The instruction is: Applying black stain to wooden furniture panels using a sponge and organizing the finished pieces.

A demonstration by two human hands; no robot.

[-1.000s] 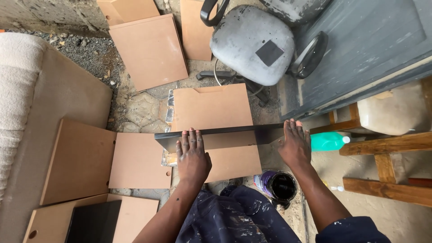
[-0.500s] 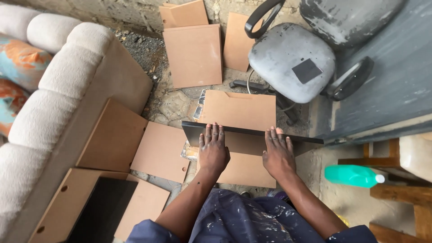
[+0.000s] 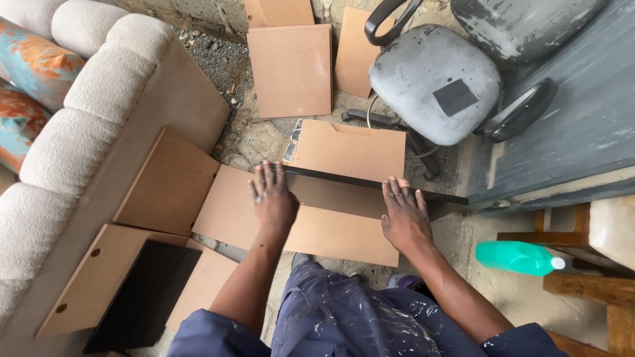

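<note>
You have your left hand point(image 3: 272, 198) and right hand point(image 3: 403, 215) pressed flat, fingers open, on the dark-edged board point(image 3: 370, 186) above the floor panels point(image 3: 331, 231); positioning step, next needs steady alignment.

The long board point(image 3: 370, 188) stands on edge across the flat panels point(image 3: 331, 228) on the floor. The left hand point(image 3: 272, 198) and right hand point(image 3: 403, 215) rest on it. Left of the board lies the sofa point(image 3: 86, 132); behind it, the chair point(image 3: 433, 82); right of it, the bottle point(image 3: 519, 258).
</note>
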